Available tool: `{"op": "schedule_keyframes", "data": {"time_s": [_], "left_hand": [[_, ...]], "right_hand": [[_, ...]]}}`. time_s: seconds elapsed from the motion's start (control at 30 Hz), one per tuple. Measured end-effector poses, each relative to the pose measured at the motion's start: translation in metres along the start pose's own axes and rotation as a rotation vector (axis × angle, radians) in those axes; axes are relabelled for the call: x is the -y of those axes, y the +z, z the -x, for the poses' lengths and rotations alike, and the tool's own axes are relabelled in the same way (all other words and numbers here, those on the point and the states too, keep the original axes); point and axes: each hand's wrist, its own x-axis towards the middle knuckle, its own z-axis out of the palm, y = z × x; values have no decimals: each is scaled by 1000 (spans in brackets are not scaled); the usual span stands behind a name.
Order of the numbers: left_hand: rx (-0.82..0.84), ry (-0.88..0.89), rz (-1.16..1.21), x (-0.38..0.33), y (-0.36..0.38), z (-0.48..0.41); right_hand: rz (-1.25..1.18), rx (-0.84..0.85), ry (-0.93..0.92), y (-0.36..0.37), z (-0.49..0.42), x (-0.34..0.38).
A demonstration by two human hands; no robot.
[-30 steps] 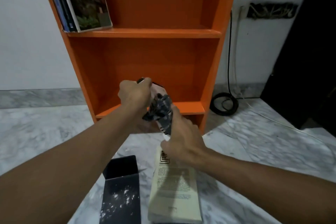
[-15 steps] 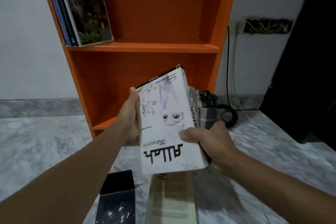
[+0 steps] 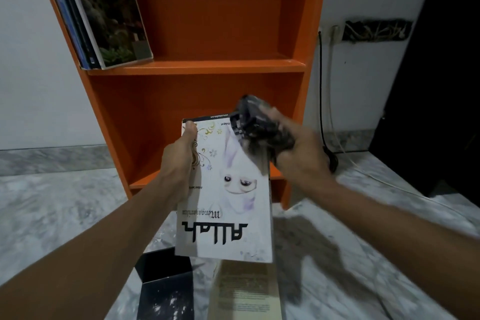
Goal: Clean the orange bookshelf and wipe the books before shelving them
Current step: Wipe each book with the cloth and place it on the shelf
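Observation:
My left hand [image 3: 179,161] grips the left edge of a white paperback [image 3: 228,215], held face up and upside down in front of the orange bookshelf [image 3: 207,67]. My right hand [image 3: 298,148] is closed on a dark bunched cloth [image 3: 257,122], which presses on the book's upper right corner; this hand is blurred. Several large books [image 3: 104,13] lean at the left of the upper shelf. The shelf behind the held book is bare.
On the marble floor [image 3: 52,205] below the held book lie a black book [image 3: 166,291] with white specks and a beige book [image 3: 246,293]. A black cable [image 3: 321,91] and a white cord run down the wall right of the shelf. A dark door stands far right.
The book came up from the floor and turned cover up. My right hand left the book's lower right edge and brought the cloth onto its top right corner.

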Motion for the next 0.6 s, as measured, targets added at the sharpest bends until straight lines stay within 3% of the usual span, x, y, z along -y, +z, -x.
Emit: {"op": "schedule_keyframes", "data": {"time_s": [0.07,0.13,0.23,0.33,0.43,0.5,0.6], "left_hand": [[-62,11,6,-1,-5,-1],[-151,25,70,-6,-15,-4],[-234,103,-14,-11,-33,-10],[-226,91,-71,-9,-35,-14],[-158,103,-123,-2,-20,-7],[-121,141,-136,-3,-8,-1],[-130,146,-93,-9,2,4]], "right_hand": [[-2,161,-134,4,54,-25],[175,308,-233,0,110,-48],[187,518,-182,-15,151,-63],[4,208,-10,-20,106,-33],[159,-71,-147,-20,17,14],[336,-92,-222,-11,-27,25],[446,75,-182,10,-14,5]]}}
